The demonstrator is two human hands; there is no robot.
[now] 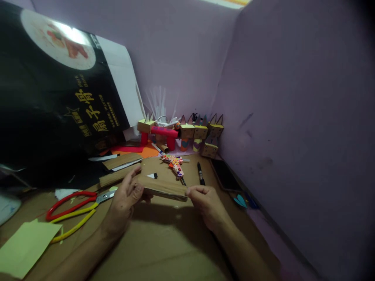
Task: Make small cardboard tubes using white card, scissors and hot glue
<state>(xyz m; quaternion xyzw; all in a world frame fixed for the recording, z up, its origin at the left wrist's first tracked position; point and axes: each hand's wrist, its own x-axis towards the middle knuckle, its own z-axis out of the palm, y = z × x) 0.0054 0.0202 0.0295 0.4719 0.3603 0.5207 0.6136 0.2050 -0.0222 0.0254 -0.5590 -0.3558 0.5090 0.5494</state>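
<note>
A flat brown strip of cardboard [164,187] is held level above the table between my two hands. My left hand [129,197] grips its left end, thumb on top and fingers underneath. At the right end, my right hand [205,201] pinches a corner between thumb and fingers. Left of my left hand lie scissors [101,198] with one red and one yellow handle, their blades toward the hand. Behind the strip rests a small colourful patterned paper object [175,163], and a black pen [200,174] lies near my right hand.
Cut cardboard pieces [121,160] lie at the left back. Box-headed paper figures with pointed ears [200,132] stand against the wall. A phone [225,175] lies by the right wall. A large black printed box [58,97] leans at the left; yellow-green paper [27,248] lies in front.
</note>
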